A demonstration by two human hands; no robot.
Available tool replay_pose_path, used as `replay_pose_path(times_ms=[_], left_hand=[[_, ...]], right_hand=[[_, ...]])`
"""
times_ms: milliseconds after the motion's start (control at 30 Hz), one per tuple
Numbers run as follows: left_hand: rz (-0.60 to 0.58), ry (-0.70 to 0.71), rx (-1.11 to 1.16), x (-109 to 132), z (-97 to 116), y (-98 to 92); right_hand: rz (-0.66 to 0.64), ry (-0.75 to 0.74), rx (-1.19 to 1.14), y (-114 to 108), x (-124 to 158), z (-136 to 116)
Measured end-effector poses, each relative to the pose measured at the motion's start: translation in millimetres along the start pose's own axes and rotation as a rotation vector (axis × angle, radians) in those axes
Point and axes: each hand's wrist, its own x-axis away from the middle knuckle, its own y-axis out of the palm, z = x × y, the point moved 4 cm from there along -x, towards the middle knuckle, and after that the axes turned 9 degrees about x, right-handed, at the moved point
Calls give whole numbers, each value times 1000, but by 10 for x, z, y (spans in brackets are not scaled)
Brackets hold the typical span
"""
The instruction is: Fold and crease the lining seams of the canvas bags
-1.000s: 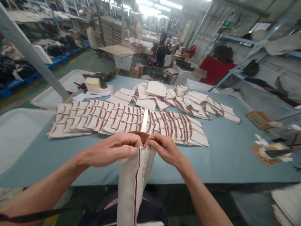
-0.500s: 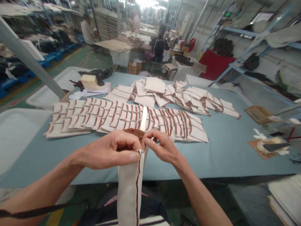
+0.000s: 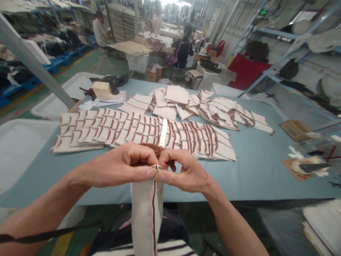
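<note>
A cream fabric piece (image 3: pixel 145 209) with a dark brown line down its length hangs over the near edge of the table. My left hand (image 3: pixel 119 165) pinches its top edge between thumb and curled fingers. Close against it, my right hand (image 3: pixel 183 170) pinches the same edge beside the brown line, the thumb tips almost meeting. Brown cloth (image 3: pixel 153 149) shows behind the fingers. Beyond the hands lie overlapping rows of cream pieces (image 3: pixel 87 129) with brown edging, and a white strip (image 3: pixel 163 133) stands out among them.
The blue-green table (image 3: pixel 253 170) carries a loose heap of cream pieces (image 3: pixel 176 95) at the back. A yellowish block (image 3: pixel 101 90) sits back left, a cardboard box (image 3: pixel 294 129) at right. White bins (image 3: pixel 18 149) stand along the left side. Several people work farther off.
My right hand has come in to the left and now pinches the top edge beside my left thumb. The fabric's upper end has risen slightly, its brown line turned more toward me.
</note>
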Motion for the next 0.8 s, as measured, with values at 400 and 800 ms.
replay_pose_path(times_ms=[400,800], left_hand=[[-4,-35,112,-1,-64,30],[53,-77,-14,86,-18,68]], right_hand=[[-70,54,11,28,-7,-47],[-25,90,74,39,9,-144]])
